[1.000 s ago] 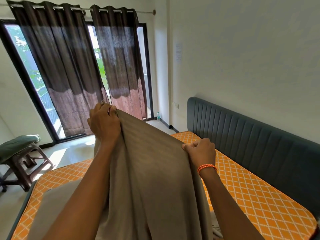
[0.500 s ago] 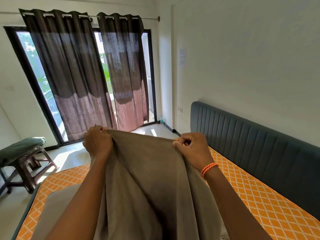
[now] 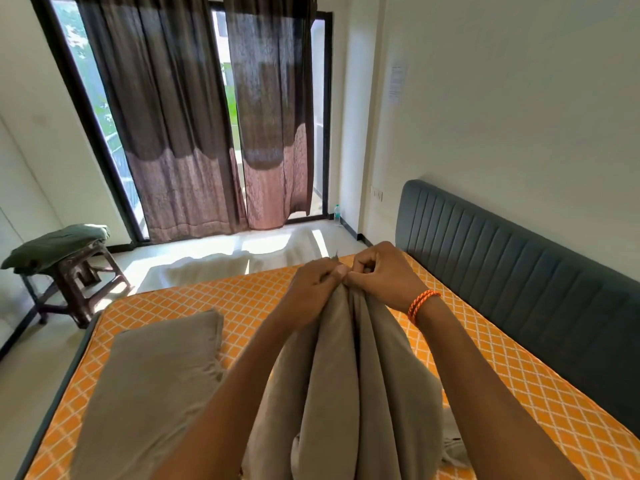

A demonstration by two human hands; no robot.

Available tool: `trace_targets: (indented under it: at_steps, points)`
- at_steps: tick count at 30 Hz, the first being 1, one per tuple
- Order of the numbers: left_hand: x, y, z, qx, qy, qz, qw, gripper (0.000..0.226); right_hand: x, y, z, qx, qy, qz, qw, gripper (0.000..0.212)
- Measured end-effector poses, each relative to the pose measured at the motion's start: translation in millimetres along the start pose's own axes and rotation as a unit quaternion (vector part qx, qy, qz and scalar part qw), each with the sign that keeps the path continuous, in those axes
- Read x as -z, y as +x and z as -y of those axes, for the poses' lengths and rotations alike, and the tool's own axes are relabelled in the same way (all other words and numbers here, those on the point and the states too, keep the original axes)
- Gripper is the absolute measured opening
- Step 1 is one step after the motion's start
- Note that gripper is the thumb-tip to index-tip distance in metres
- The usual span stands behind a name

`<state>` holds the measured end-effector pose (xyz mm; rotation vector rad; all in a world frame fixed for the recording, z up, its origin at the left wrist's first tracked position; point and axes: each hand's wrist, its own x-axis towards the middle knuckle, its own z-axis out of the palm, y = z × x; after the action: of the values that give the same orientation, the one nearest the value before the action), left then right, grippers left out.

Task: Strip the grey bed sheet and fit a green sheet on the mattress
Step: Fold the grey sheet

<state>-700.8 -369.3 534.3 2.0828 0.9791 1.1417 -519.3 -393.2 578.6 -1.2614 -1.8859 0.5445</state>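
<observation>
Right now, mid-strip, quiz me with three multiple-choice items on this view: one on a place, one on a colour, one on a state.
1. Where does the folded green sheet lie?
A. on the stool by the window
B. on the mattress
C. over the headboard

2. What colour is the bare mattress?
A. plain white
B. orange with white lattice
C. blue stripes

3. How is the grey sheet held?
A. one hand only
B. spread flat, untouched
C. both hands pinch its edge together

Answers: 1 A, it tops the brown stool. 2 B, the diamond pattern shows all round. 3 C, left hand and right hand meet, fabric hanging below.
</observation>
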Motion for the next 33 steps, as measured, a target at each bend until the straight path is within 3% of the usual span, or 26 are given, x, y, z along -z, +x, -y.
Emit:
trace_targets:
  at_steps: [2, 9, 16, 19, 23, 29, 33]
  points:
    - [-4.8, -5.6, 7.7, 0.019, -0.061, 0.017, 0.998, 0.041, 4.1, -0.8, -1.5, -0.002, 0.012, 0.03, 0.999, 0.032]
    - [-9.4, -14.1, 0.5, 0.063, -0.174, 0.132, 0.974, 0.029, 21.4, 0.6, -4.7, -0.033, 0.016, 0.124, 0.992, 0.028]
    - [-10.7, -5.4, 6.3, 0.059, -0.165, 0.149, 0.973, 0.028, 25.8, -2.4, -1.0, -0.061, 0.016, 0.198, 0.978, 0.032]
    - [-8.3, -3.5, 12.5, 0.05, -0.162, 0.144, 0.975, 0.007, 30.5, -5.1, -6.2, -0.079, 0.009, 0.192, 0.978, 0.034]
    - [-10.4, -3.4, 17.0, 0.004, -0.116, 0.134, 0.984, 0.011, 29.9, -8.7, -15.3, -0.082, 0.013, 0.164, 0.983, 0.038]
    - [-10.7, -2.7, 19.0, -0.001, -0.091, 0.03, 0.995, 0.015, 10.8, -21.4, -26.4, -0.04, 0.034, 0.073, 0.996, 0.045]
    - [-11.1, 1.8, 22.4, 0.026, -0.097, 0.079, 0.992, 0.015, 0.6, -23.4, -36.7, -0.004, -0.018, 0.026, 0.999, 0.036]
